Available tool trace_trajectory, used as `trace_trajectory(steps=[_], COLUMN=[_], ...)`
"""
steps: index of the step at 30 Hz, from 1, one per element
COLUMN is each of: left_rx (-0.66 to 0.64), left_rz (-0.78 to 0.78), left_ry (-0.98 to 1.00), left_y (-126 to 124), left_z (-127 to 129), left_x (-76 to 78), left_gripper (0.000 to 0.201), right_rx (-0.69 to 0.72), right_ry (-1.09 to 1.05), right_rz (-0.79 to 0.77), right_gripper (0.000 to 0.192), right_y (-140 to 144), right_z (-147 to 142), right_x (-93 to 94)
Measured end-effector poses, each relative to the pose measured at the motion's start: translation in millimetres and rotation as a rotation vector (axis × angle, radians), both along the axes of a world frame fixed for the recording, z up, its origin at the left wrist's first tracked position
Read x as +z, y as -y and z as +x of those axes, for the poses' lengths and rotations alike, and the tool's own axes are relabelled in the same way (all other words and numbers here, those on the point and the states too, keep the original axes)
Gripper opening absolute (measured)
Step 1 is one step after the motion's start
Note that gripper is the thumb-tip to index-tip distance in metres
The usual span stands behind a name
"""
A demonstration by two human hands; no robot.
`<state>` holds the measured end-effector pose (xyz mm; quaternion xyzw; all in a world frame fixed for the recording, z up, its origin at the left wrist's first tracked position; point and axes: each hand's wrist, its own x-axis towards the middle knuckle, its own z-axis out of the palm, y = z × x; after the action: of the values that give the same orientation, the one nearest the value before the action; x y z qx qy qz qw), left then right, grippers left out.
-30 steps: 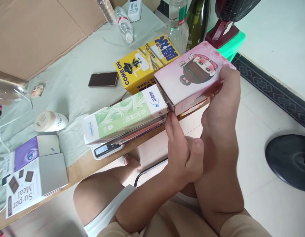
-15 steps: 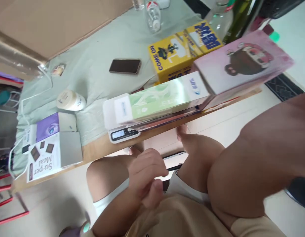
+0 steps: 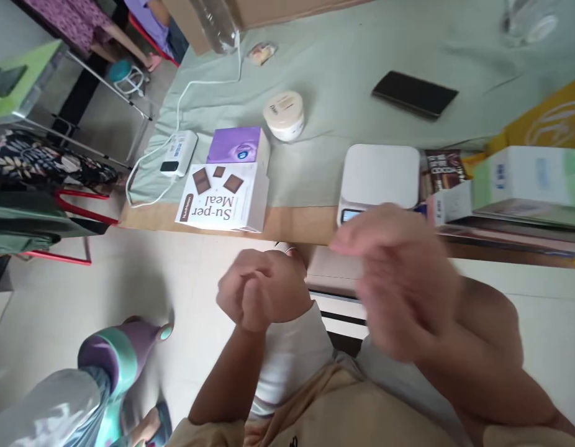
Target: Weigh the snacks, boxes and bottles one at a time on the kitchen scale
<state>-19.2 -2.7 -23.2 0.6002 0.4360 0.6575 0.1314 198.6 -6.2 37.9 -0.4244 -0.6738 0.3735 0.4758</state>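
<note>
My left hand (image 3: 254,288) is held over my lap, short of the table edge. Its fingers are curled in with the thumb against them, and nothing shows in it. My right hand (image 3: 403,279), smeared by motion, hovers before the white kitchen scale (image 3: 380,171) and hides part of its display. The fingers look bent, but what lies between them cannot be made out. Left of the scale, a white "Su-per Meal" box (image 3: 217,198) stands at the edge against a purple box (image 3: 234,146). A round lidded cream jar (image 3: 284,116) sits behind them.
A black phone (image 3: 413,94) lies farther back. Pale green and white boxes (image 3: 520,180) and a yellow box (image 3: 557,118) stand at the right. A white power bank (image 3: 180,152) with a cable lies at the left. A person sits at lower left on a purple and teal stool (image 3: 113,357).
My view has swung left, and the table things now appear farther right. My right hand has come in over my lap toward the scale, whose white top is now uncovered; the left stays curled.
</note>
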Motion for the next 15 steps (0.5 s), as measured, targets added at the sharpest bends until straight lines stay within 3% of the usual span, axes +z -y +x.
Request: trace_trajectory(steps=[4,7,9,11,13,15], left_rx=[0.399,0.539,0.507,0.344,0.166,0.088], left_rz=[-0.019,-0.163,-0.337,-0.487,-0.548,-0.527], left_ry=[0.106,0.22,0.383,0.52,0.555,0.547], left_y=[-20.9,-42.8,-56.6,-66.9,-72.2,-72.2], left_z=[-80.1,-134.5,-159.2,-171.1,-171.1,-163.9], left_x=[-19.3,-35.6,-44.7,-49.8,-49.9,-46.1], left_gripper=[0.014,0.02,0.023,0.037,0.055,0.067], right_rx=[0.115,0.182,0.201,0.204,0.213,0.241], right_ry=[0.081,0.144,0.178,0.188,0.174,0.15], right_rz=[-0.025,-0.068,-0.114,-0.176,-0.24,-0.284], right_gripper=[0.047,0.052,0.056,0.064,0.075,0.083], right_y=[-38.6,-58.6,-64.5,-67.8,-71.2,-74.8], right_z=[-72.3,-113.8,-130.6,-139.6,-143.5,-144.9], right_x=[-24.9,-52.4,-67.7,-77.8,-82.7,-83.7])
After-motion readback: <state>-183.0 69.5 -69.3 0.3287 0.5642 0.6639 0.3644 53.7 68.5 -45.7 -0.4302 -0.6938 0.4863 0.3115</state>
